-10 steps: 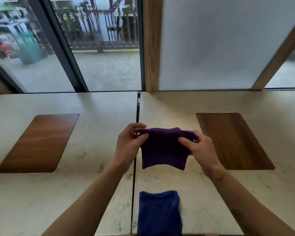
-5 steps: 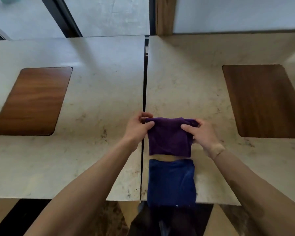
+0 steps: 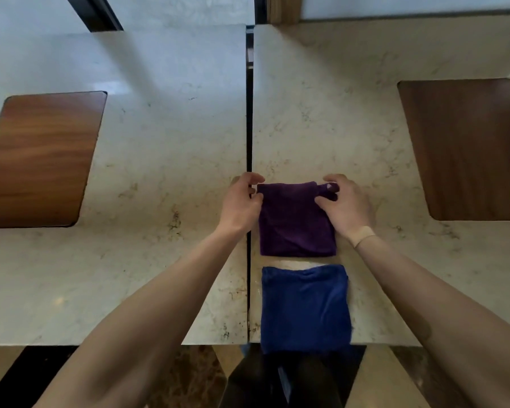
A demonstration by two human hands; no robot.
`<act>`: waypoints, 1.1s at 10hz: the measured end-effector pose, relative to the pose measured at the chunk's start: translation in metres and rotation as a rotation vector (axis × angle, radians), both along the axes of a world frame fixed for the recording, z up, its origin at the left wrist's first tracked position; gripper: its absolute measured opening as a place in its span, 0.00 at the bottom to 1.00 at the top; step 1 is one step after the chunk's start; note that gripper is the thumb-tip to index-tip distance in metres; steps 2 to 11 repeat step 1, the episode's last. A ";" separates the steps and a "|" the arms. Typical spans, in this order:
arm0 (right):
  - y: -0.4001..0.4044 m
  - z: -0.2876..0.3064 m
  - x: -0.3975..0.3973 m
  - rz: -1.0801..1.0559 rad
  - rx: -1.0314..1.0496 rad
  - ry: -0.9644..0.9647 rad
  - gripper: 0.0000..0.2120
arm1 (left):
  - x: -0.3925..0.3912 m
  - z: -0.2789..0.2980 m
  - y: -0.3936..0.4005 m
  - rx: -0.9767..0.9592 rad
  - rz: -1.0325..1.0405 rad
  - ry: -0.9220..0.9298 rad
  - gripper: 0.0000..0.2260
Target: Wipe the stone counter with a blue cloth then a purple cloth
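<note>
Stone counter [image 3: 159, 160]: two pale slabs, dark seam [image 3: 249, 142] down middle as landmark
Wood inlay [image 3: 39, 160] well left of seam; second wood inlay [image 3: 465, 148] well right of seam
Blue cloth [image 3: 305, 309] folded, just right of seam, near edge overhanging counter front
Purple cloth [image 3: 296, 220] folded flat, just right of seam, beyond blue cloth, narrow strip of stone between them
Left hand [image 3: 240, 203] over seam, pinching purple cloth's far left corner
Right hand [image 3: 346, 206] right of seam, gripping far right corner, fabric bunched in fingers; pale band on wrist
</note>
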State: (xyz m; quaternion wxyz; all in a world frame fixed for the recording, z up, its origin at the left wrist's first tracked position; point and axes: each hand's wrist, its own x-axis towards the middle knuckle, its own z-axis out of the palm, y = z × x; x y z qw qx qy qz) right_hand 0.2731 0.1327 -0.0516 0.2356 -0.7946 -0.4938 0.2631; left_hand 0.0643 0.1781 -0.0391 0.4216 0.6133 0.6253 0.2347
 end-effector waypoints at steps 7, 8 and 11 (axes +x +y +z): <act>-0.003 0.001 0.001 -0.053 0.044 0.041 0.21 | -0.006 0.004 -0.003 0.037 0.034 0.019 0.11; -0.003 0.001 0.001 -0.053 0.044 0.041 0.21 | -0.006 0.004 -0.003 0.037 0.034 0.019 0.11; -0.003 0.001 0.001 -0.053 0.044 0.041 0.21 | -0.006 0.004 -0.003 0.037 0.034 0.019 0.11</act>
